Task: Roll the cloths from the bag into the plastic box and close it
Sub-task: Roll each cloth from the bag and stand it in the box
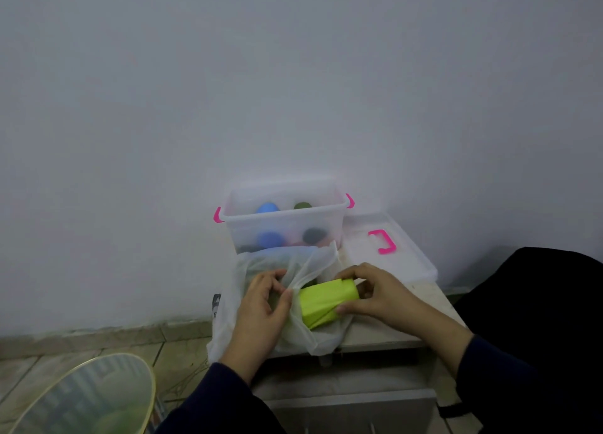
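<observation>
A clear plastic box (284,220) with pink latches stands open against the wall; a blue roll (268,207) and a dark green roll (301,206) lie inside, among other rolled cloths. In front of it lies a white translucent bag (295,332). A lime green cloth (323,301), partly rolled, rests on the bag. My right hand (375,291) grips its right end. My left hand (264,303) presses on the bag and touches the cloth's left end. The box lid (408,254) with a pink handle (383,241) lies to the right.
Everything sits on a small grey table (401,331) by a white wall. A round glass tabletop with a gold rim (98,397) is at the lower left over a tiled floor. Dark clothing (538,303) fills the right edge.
</observation>
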